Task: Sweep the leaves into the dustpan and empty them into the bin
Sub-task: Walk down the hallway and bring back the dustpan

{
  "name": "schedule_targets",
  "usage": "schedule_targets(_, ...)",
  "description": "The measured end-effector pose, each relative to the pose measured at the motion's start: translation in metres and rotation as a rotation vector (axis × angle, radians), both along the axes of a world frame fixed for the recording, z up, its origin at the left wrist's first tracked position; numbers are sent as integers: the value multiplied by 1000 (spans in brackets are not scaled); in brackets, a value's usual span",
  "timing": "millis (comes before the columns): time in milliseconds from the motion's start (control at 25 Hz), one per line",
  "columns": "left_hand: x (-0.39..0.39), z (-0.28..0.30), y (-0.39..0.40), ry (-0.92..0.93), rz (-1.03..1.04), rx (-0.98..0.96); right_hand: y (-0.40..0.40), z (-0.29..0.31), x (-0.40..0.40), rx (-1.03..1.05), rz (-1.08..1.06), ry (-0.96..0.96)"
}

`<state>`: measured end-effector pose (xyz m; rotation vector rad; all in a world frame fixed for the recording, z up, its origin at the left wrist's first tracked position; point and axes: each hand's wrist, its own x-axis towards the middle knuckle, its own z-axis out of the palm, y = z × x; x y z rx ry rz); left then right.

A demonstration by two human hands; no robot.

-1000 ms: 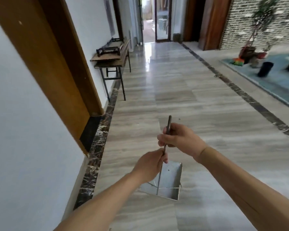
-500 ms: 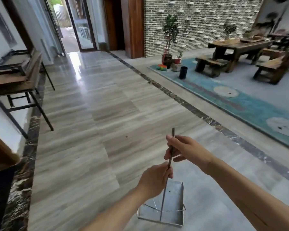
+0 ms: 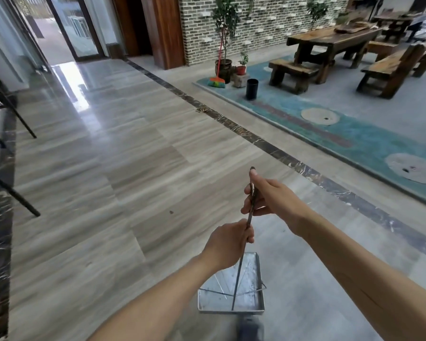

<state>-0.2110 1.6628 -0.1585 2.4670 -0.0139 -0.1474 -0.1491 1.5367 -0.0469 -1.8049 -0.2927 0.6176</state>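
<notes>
The floor (image 3: 123, 153) was pale striped tile, crossed by one dark marble strip (image 3: 261, 141) running from the far doorway toward the near right. Right of the strip lay one teal rug (image 3: 369, 141) bearing two pale round patches. On and behind the rug stood one long wooden table (image 3: 330, 40) and two wooden seats, one at its near left (image 3: 290, 70) and one at its right (image 3: 394, 67). A brick wall (image 3: 263, 20) closed the far side. Against it stood one tall potted plant (image 3: 223, 65), with one small red pot (image 3: 241, 68) just beside it.

One broom (image 3: 217, 81), red-handled with a many-coloured head, leaned at the tall plant's pot, head on the rug's edge. One black bin (image 3: 252, 89) stood upright on the rug, near the broom and well apart from the person. One small cluster of leaves (image 3: 202, 109) lay on the dark strip, between the person and the bin.

One metal dustpan (image 3: 234, 289) hung low in front of the person, tray level, on one long thin handle (image 3: 250, 212). Nothing could be made out inside the tray.

The right hand (image 3: 268, 195) gripped the handle near its top, fingers curled round it, thumb laid along the shaft. The left hand (image 3: 228, 242) gripped the same handle lower down, fingers closed round it. The two hands were near each other but apart.
</notes>
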Motion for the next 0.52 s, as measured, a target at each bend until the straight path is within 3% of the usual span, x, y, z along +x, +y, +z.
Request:
schedule_targets(200,125,-12,43,-13,36,41,42,-17,133,26,60,10)
schedule_targets(520,338,20,108,-8,138,98,118,9,354,17,136,-19)
